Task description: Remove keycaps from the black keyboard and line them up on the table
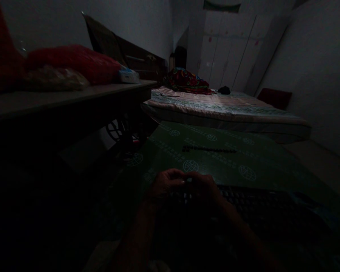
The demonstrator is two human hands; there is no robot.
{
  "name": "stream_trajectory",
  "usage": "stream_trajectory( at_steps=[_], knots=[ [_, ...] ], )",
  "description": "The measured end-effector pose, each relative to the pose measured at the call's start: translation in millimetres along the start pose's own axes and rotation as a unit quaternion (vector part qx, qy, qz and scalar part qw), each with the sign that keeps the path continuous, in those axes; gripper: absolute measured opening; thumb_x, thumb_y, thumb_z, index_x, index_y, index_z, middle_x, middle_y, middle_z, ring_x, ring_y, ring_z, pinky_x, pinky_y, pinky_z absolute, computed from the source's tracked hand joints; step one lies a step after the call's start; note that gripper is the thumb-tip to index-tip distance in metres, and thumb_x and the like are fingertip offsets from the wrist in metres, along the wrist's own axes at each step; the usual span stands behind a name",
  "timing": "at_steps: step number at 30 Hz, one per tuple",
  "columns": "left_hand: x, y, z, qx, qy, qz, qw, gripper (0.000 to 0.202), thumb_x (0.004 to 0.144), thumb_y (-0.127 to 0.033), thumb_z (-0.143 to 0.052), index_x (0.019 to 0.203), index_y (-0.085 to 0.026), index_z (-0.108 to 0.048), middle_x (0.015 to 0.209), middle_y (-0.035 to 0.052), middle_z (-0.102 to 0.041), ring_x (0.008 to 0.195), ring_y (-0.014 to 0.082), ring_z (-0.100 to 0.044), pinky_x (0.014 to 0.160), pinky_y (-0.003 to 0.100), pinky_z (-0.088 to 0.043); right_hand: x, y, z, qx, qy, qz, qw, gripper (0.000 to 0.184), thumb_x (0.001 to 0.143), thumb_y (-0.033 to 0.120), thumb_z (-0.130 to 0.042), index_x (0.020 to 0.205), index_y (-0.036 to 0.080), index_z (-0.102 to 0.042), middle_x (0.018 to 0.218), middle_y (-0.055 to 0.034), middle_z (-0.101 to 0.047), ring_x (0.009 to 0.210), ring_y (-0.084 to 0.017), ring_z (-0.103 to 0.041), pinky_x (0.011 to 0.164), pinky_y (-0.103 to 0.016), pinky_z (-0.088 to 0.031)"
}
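Observation:
A black keyboard [252, 200] lies along the near side of a green table [170, 151], its right part showing past my arm. Over its left part my left hand [164, 184] and my right hand [203, 186] meet with fingertips close together. Both hands are closed in a pinch. Whatever is between the fingers is too small and dark to name. Beyond my hands, small black pieces that look like keycaps [212, 149] lie in a row on the table, with a short second row at its left end.
A bluish crumpled item [311, 204] lies by the keyboard's right end. On the left, a shelf-like tabletop [102, 91] holds a red bag [76, 62] and a small packet [129, 75]. A bed [229, 107] stands behind the table, before a white wardrobe [229, 49]. The room is dim.

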State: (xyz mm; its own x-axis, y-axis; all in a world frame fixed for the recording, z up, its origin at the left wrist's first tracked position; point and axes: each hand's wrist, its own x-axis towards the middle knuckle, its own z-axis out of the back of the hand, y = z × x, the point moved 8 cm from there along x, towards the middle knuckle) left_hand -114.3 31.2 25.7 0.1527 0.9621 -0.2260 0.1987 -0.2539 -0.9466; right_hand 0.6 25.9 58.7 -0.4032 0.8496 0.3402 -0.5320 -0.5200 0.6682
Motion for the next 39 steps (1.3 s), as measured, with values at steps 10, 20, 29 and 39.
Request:
stream_trajectory(
  at_steps=[10,20,29,39],
  knots=[
    [4.0,4.9,7.3,-0.025,-0.054,0.009,0.998,0.030,0.050,-0.022,-0.073,0.077,-0.013,-0.062,0.068,0.0015,-0.064,0.058,0.0114,-0.058,0.058,0.023,-0.044,33.7,-10.5,13.1,0.004,0.051,-0.010,0.999,0.015,0.066,0.018,-0.060,0.080,0.017,-0.066,0.058,0.0012,-0.061,0.049,-0.009,-0.052,0.045,-0.018,-0.033],
    [1.7,5.8,27.9,-0.013,-0.155,0.008,0.988,0.019,0.058,-0.023,-0.067,0.072,-0.012,-0.061,0.060,0.0021,-0.064,0.050,0.0076,-0.054,0.051,0.018,-0.038,120.2,-136.7,13.3,-0.110,0.023,-0.145,0.983,0.018,0.063,0.014,-0.057,0.076,0.017,-0.068,0.073,-0.0028,-0.068,0.064,-0.013,-0.060,0.053,-0.018,-0.039],
    [6.7,12.7,27.6,0.005,-0.144,0.024,0.989,0.016,0.058,-0.024,-0.065,0.069,-0.013,-0.062,0.059,0.0016,-0.063,0.052,0.0090,-0.054,0.053,0.020,-0.039,138.9,-165.6,-6.3,-0.120,0.035,-0.174,0.977,0.021,0.064,0.017,-0.054,0.079,0.016,-0.069,0.077,-0.0039,-0.068,0.072,-0.015,-0.061,0.055,-0.017,-0.040],
    [6.4,11.8,25.1,0.032,-0.134,0.024,0.990,0.017,0.057,-0.025,-0.064,0.069,-0.013,-0.062,0.059,0.0016,-0.062,0.051,0.0097,-0.053,0.051,0.020,-0.038,140.1,-162.6,-6.7,-0.106,0.028,-0.175,0.978,0.022,0.066,0.020,-0.054,0.081,0.016,-0.069,0.073,-0.0022,-0.066,0.068,-0.014,-0.059,0.055,-0.017,-0.038]
  ],
)
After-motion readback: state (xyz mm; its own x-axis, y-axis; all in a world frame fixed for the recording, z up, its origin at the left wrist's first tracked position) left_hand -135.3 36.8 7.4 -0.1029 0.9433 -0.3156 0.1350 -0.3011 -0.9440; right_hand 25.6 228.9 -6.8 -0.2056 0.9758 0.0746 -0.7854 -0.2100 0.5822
